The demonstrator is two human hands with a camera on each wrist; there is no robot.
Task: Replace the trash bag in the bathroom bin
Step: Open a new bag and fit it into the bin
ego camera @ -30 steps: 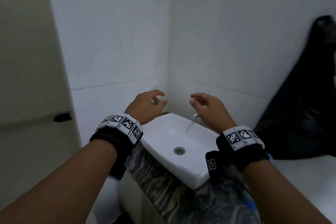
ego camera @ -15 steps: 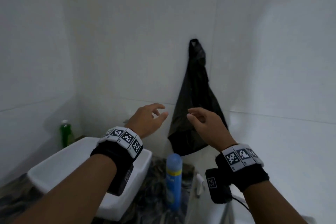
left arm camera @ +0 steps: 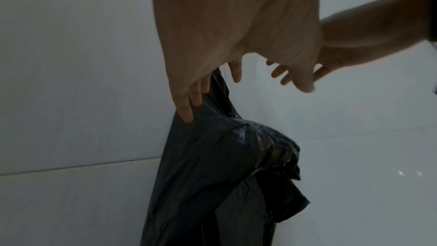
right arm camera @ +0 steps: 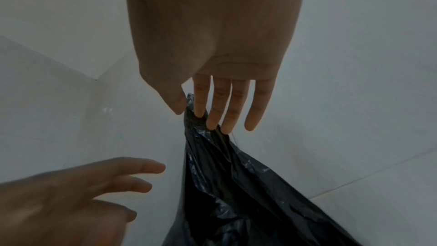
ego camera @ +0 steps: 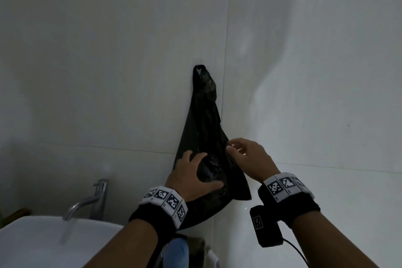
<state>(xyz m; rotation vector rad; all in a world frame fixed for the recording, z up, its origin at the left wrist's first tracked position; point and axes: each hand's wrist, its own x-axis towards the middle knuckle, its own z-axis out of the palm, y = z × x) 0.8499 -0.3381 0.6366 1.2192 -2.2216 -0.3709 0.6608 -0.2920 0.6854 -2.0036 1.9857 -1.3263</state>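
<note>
A: Two hands on the black trash bag (ego camera: 206, 137), which hangs from a wall hook (ego camera: 199, 69) beside the sink (ego camera: 43, 239). Risk: a downward yank tears the thin film at the hook.

B: Grip?

A: Left hand (ego camera: 191, 177) spread, fingers flat on the plastic. Right hand (ego camera: 248, 159) straight-fingered, fingertips (right arm camera: 212, 122) touching the bag's edge. Neither pinches yet.

- Bathroom: large glossy white wall tiles (ego camera: 108, 61) fill the frame.
- White basin (ego camera: 43, 243) with metal tap (ego camera: 91, 200), lower left.
</note>
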